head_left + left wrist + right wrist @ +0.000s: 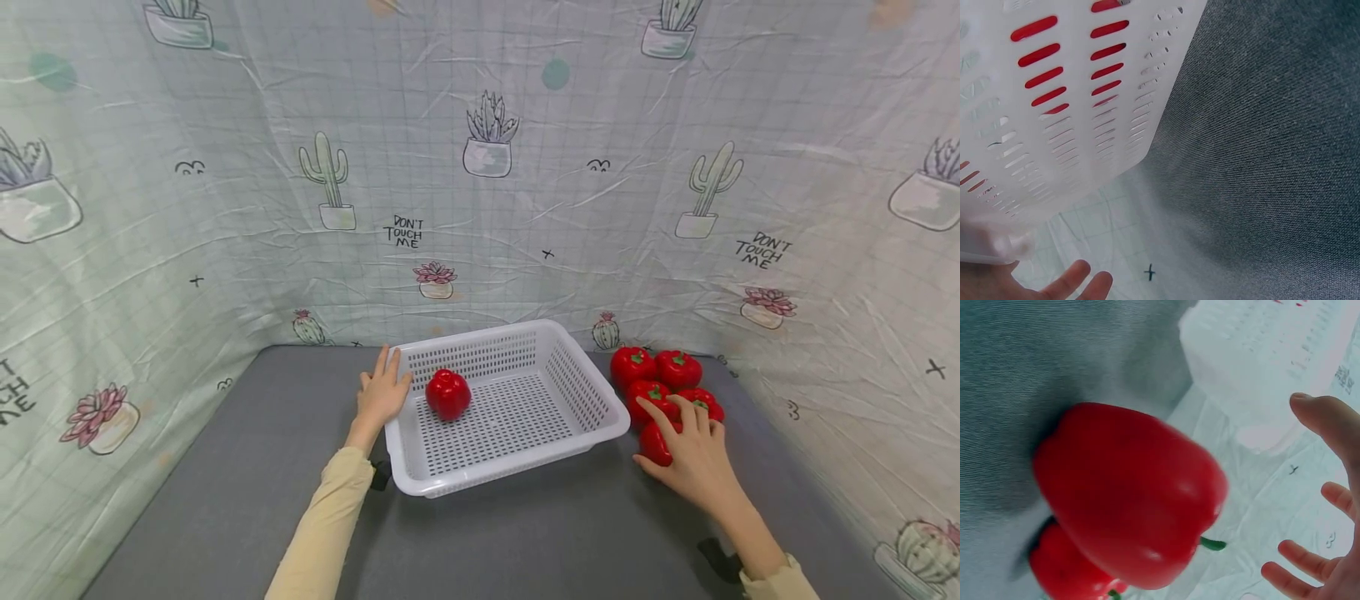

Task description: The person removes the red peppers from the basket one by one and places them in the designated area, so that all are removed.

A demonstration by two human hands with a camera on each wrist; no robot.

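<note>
My left hand (383,395) rests at the left rim of a white perforated plastic basket (510,471), fingers extended. From the left wrist view, two fingertips (1100,285) reach past the corner of the basket (1079,150), and red shows through its slots. Inside the basket, toward the left, lies one red bell pepper (448,395). On the right, my right hand (696,458) hovers with spread fingers over the nearest bell pepper (655,446) of a cluster. That bell pepper (1129,494) looks large in the right wrist view, its green stem visible, with thumb and fingers apart from it.
Several more red bell peppers (632,367) sit close together beside the basket's right end. Everything stands on a dark grey tabletop (510,542). A cactus-print sheet (487,233) hangs around the back and sides.
</note>
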